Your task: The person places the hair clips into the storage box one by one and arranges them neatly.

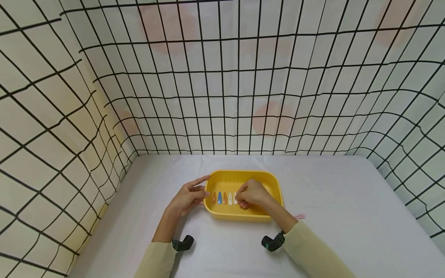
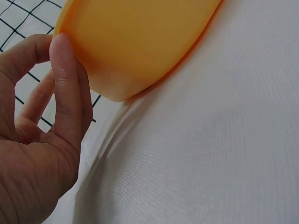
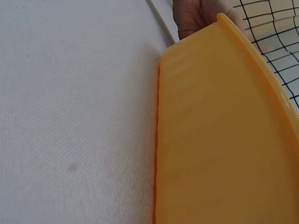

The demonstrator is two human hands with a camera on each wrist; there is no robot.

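Note:
A yellow tray [image 1: 240,217] stands on the table, with a row of snap hair clips along its left part. From the left come an orange clip [image 1: 214,197], a blue clip [image 1: 219,197], another orange clip [image 1: 225,198] and a white clip [image 1: 230,198]. My left hand [image 1: 189,197] pinches the tray's left rim; in the left wrist view its thumb [image 2: 64,70] lies against the yellow wall. Inside the tray, my right hand [image 1: 252,193] pinches a white hair clip [image 1: 235,197] at the row's right end. The tray wall hides these fingers in the right wrist view.
A pink hair clip [image 1: 300,216] lies on the white tablecloth [image 1: 333,200], right of the tray near my right forearm. Behind the table hangs a white cloth with a black grid [image 1: 240,116], which also runs along both sides.

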